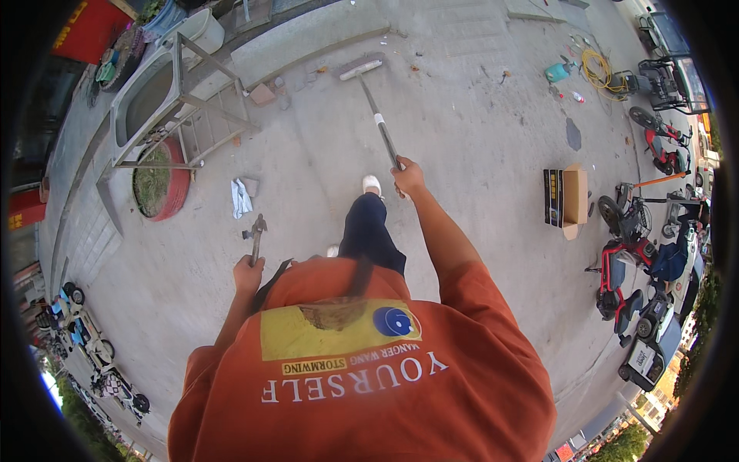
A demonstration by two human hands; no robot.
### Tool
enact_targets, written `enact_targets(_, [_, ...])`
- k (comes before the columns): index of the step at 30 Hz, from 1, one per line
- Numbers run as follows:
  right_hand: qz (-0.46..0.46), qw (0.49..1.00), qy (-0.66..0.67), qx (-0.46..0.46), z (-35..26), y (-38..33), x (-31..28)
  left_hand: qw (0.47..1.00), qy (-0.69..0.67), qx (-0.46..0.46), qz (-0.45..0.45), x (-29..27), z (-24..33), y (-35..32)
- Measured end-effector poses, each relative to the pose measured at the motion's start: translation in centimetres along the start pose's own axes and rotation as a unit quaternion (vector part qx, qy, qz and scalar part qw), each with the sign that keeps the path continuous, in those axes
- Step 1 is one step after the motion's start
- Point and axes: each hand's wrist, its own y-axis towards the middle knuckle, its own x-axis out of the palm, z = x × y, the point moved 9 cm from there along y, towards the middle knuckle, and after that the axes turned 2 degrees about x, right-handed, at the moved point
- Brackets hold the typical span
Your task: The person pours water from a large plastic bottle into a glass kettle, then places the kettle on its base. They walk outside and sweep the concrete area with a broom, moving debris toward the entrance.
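Note:
My right hand [408, 177] is stretched forward and grips the end of a long dark handle of a push broom [377, 115]. Its pale brush head [360, 68] rests on the concrete ground far ahead. My left hand [248, 273] is closed around the wooden handle of a small tool [255, 231] with a dark metal head, held upright by my side. My leg in dark trousers and a white shoe [372, 185] steps forward between the two hands.
A metal frame with a sink basin [165, 92] and a red tyre planter [162, 185] stand at the left. A white rag [241, 197] lies near them. A cardboard box [566, 200], several scooters [639, 254] and a yellow hose [596, 69] are at the right.

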Motion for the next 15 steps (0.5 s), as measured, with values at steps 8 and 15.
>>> enact_targets(8, [-0.013,0.998,-0.063,0.011,0.4,-3.1,-11.8,0.996,-0.047,-0.062,-0.036,2.1,9.7,5.3])
enact_targets(15, [-0.052,0.968,-0.224,0.096,9.4,-13.0,-21.2,0.997,-0.041,-0.011,-0.058,3.4,19.7,9.3])
